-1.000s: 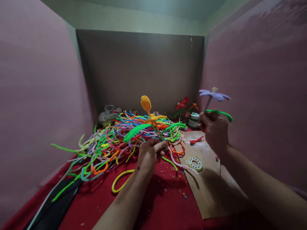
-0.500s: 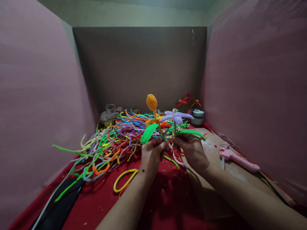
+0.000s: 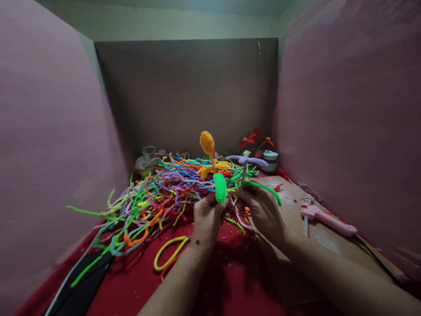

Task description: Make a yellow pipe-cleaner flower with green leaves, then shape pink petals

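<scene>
Pinched in my left hand (image 3: 208,219) is the stem of an orange pipe-cleaner flower (image 3: 207,143), with a bulb-shaped head, orange petals below it and a green leaf (image 3: 220,188) facing me. My right hand (image 3: 261,213) grips the stem of a lilac pipe-cleaner flower (image 3: 245,160) with a pale centre; a long green leaf (image 3: 266,189) arches over the fingers. Both flowers stand roughly upright, side by side and apart at their heads. The lower stem ends are mostly hidden by my fingers.
A heap of coloured pipe cleaners (image 3: 177,180) spreads behind and left of my hands. Yellow-handled scissors (image 3: 169,254) lie by my left forearm. At the right, a pink glue gun (image 3: 329,221) rests on a brown board (image 3: 296,206). Red flowers (image 3: 251,139) and a lidded jar (image 3: 270,160) stand behind.
The orange flower has turned in my left hand, so its leaf now points toward me. The lilac flower has tilted, showing its petals edge-on. Both hands keep hold.
</scene>
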A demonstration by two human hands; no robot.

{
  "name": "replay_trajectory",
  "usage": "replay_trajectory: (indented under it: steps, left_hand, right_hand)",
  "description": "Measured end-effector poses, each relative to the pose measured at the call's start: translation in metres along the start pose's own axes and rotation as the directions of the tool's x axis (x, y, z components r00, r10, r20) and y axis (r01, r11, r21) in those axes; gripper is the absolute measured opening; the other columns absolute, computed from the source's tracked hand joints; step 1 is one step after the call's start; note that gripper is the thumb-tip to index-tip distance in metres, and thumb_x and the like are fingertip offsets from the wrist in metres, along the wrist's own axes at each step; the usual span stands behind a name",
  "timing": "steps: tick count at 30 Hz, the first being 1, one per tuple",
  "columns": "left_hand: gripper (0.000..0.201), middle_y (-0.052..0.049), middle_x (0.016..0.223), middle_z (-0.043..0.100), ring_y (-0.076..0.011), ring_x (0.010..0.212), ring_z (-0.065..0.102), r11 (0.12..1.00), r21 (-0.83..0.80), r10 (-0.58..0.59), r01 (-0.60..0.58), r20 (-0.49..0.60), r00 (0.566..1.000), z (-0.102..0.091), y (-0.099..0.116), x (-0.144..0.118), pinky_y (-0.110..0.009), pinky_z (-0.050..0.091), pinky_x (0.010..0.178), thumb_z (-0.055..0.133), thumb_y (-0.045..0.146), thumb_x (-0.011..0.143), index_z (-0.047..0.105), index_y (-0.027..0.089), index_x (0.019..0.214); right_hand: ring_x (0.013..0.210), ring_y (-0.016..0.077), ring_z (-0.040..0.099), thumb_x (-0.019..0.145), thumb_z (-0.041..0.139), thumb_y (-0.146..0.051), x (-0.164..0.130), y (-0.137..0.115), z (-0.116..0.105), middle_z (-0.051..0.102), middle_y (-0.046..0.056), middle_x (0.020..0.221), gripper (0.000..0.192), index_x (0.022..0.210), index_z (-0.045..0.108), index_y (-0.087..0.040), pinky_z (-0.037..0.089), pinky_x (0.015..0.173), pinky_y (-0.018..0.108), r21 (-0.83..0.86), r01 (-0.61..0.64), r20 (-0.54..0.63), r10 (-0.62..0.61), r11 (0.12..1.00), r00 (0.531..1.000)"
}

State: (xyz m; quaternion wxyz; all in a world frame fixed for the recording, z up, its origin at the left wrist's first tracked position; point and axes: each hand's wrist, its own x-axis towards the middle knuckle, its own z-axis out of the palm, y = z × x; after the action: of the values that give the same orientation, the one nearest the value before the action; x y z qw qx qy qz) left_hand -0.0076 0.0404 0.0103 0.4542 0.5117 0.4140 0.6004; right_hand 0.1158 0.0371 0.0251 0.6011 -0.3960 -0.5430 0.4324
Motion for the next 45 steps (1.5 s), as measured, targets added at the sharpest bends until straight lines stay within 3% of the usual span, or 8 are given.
replay_trajectory:
  steps: [3, 10, 15, 19, 25, 28, 38, 45]
  left_hand:
    - [0.022, 0.007, 0.038, 0.046, -0.0059, 0.035, 0.037, 1.0, 0.004, 0.01, -0.01, 0.009, 1.0, 0.001, 0.001, 0.0, -0.02, 0.026, 0.037, 0.067, 0.026, 0.063, 0.053, 0.016, 0.049]
    - [0.012, 0.006, 0.039, 0.047, -0.0054, 0.037, 0.035, 0.997, 0.027, -0.077, 0.077, -0.006, 0.997, 0.005, 0.007, -0.001, -0.02, 0.025, 0.039, 0.065, 0.025, 0.056, 0.059, 0.014, 0.054]
    - [0.013, 0.006, 0.039, 0.046, -0.0056, 0.037, 0.036, 0.997, 0.052, -0.05, 0.05, 0.001, 0.999, 0.003, 0.005, -0.002, -0.02, 0.026, 0.04, 0.066, 0.024, 0.056, 0.058, 0.014, 0.053]
    - [0.012, 0.006, 0.039, 0.047, -0.0056, 0.037, 0.036, 0.998, 0.04, -0.041, 0.041, -0.015, 0.999, 0.002, 0.004, -0.001, -0.019, 0.026, 0.039, 0.066, 0.023, 0.058, 0.058, 0.014, 0.054]
    - [0.015, 0.005, 0.043, 0.05, -0.0058, 0.041, 0.039, 0.999, 0.034, -0.014, 0.014, -0.004, 1.0, 0.003, 0.009, -0.004, -0.019, 0.03, 0.042, 0.068, 0.023, 0.059, 0.057, 0.013, 0.054]
    - [0.016, 0.004, 0.045, 0.051, -0.0068, 0.043, 0.041, 0.998, 0.056, -0.002, 0.001, 0.023, 1.0, 0.001, 0.008, -0.005, -0.019, 0.033, 0.044, 0.068, 0.026, 0.061, 0.058, 0.014, 0.056]
    - [0.007, 0.006, 0.04, 0.049, -0.0067, 0.04, 0.041, 0.976, 0.194, 0.105, -0.098, -0.029, 0.994, 0.003, 0.007, -0.002, -0.019, 0.034, 0.042, 0.065, 0.02, 0.057, 0.06, 0.017, 0.052]
    - [0.011, 0.006, 0.039, 0.05, -0.0071, 0.038, 0.041, 0.988, 0.126, 0.09, -0.086, -0.025, 0.996, 0.006, 0.007, -0.004, -0.019, 0.034, 0.04, 0.068, 0.022, 0.055, 0.06, 0.018, 0.049]
  right_hand:
    - [0.046, 0.0093, 0.045, 0.077, 0.059, -0.033, 0.002, 0.002, -0.003, 0.051, -0.004, 0.049, 0.026, 0.056, 0.052, -0.018, 0.036, 0.047, 0.024, -0.029, 0.027, -0.012, -0.027, 0.999, 1.0]
    - [0.04, 0.0096, 0.042, 0.06, 0.075, -0.031, 0.001, 0.007, 0.002, 0.047, -0.006, 0.045, 0.027, 0.061, 0.051, -0.021, 0.032, 0.039, 0.023, 0.233, -0.006, 0.0, 0.006, 0.972, 1.0]
    - [0.038, 0.0071, 0.039, 0.053, 0.08, -0.031, 0.0, 0.008, 0.002, 0.045, -0.007, 0.048, 0.031, 0.061, 0.053, -0.02, 0.032, 0.037, 0.021, 0.33, -0.017, 0.03, 0.007, 0.944, 1.0]
    - [0.044, 0.0084, 0.043, 0.056, 0.078, -0.031, 0.002, 0.012, -0.005, 0.046, -0.006, 0.052, 0.026, 0.063, 0.055, -0.019, 0.037, 0.042, 0.022, 0.269, 0.029, 0.06, -0.047, 0.963, 0.997]
    - [0.055, 0.0111, 0.046, 0.065, 0.069, -0.028, 0.002, -0.002, -0.006, 0.053, -0.003, 0.058, 0.017, 0.062, 0.056, -0.019, 0.04, 0.049, 0.023, 0.062, 0.142, -0.046, -0.14, 0.988, 0.989]
    - [0.057, 0.0118, 0.046, 0.069, 0.066, -0.026, 0.004, 0.001, -0.004, 0.051, -0.003, 0.057, 0.015, 0.06, 0.056, -0.019, 0.04, 0.053, 0.025, 0.023, 0.157, -0.033, -0.157, 0.987, 0.987]
    - [0.066, 0.0141, 0.054, 0.062, 0.073, -0.031, 0.005, 0.02, -0.011, 0.062, 0.0, 0.07, 0.018, 0.072, 0.063, -0.019, 0.045, 0.061, 0.028, 0.154, 0.032, 0.086, -0.046, 0.988, 0.995]
    - [0.066, 0.016, 0.058, 0.067, 0.07, -0.031, 0.002, 0.015, -0.011, 0.064, 0.0, 0.068, 0.015, 0.077, 0.067, -0.021, 0.047, 0.058, 0.028, 0.189, 0.012, 0.113, -0.034, 0.982, 0.993]
